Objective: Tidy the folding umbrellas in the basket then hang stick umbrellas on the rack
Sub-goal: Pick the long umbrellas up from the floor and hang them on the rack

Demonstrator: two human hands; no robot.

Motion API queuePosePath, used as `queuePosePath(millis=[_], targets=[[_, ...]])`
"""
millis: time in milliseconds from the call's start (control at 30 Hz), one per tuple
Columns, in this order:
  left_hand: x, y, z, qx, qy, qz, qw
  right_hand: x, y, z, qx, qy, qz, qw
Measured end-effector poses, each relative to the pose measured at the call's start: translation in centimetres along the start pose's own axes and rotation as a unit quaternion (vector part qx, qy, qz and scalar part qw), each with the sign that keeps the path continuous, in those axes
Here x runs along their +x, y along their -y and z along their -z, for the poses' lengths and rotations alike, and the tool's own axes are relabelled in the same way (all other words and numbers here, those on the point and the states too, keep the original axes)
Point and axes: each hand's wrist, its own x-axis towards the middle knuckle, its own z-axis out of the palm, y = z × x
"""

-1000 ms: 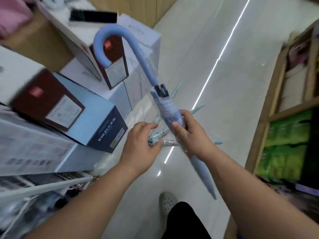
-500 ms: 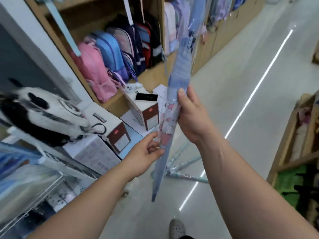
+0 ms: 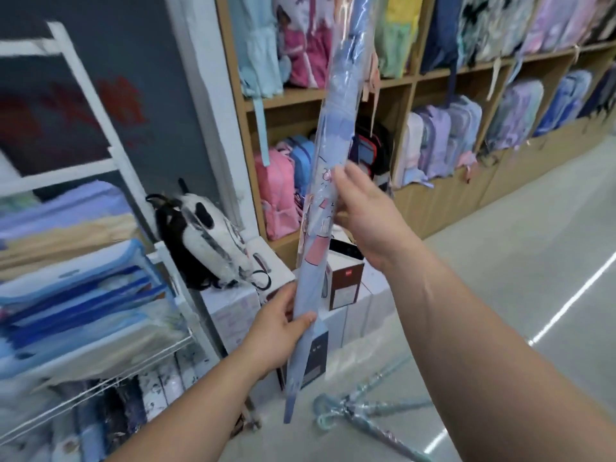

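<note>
At the left edge stood a white rack (image 3: 71, 81), its wire shelf carrying flat blue packs, and just right of it a panda backpack (image 3: 206, 241) sat on stacked boxes (image 3: 233, 311) on the floor. The left hand (image 3: 276, 331) had now closed around the lower part of the stick umbrella (image 3: 333, 161), thumb across the front. Half a second before, it had only hovered, fingers loose, beside the sleeve. The umbrella, blue and wrapped in clear plastic, stood nearly upright between both hands, its tip pointing down beside the boxes and its top running out of the upper edge of the view, so the crook handle seen a second ago was hidden. The right hand (image 3: 363, 218) grasped it at mid-length, fingers wrapped behind the canopy. Behind lay wooden shelving (image 3: 433, 78) full of school bags. Farther down, more stick umbrellas (image 3: 366, 415) lay on the floor (image 3: 516, 261). Swinging the umbrella from a slant to vertical, with two hands on it, suggested the hanging step was under way; the hook had yet to meet any rail, and the floor umbrellas were left to do.
</note>
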Motion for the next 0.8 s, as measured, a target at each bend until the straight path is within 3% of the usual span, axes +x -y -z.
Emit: queuePosePath(millis=[133, 267, 600, 800], targets=[[0.8, -1.8, 2.4, -0.028, -0.043, -0.028, 0.998, -1.0, -1.7, -2.4, -0.060, 0.035, 0.008, 0.998], [1.9, -4.5, 6.6, -0.041, -0.078, -0.088, 0.992, -1.1, -3.4, -5.2, -0.096, 0.021, 0.027, 0.995], [3.4, -13.5, 21.8, -0.007, -0.107, -0.222, 0.969, 1.4, -3.9, -17.7, -0.093, 0.052, 0.055, 0.993], [3.8, -18.2, 29.4, 0.005, -0.116, -0.255, 0.960, 5.0, -1.7, -25.2, -0.097, 0.008, 0.109, 0.989]])
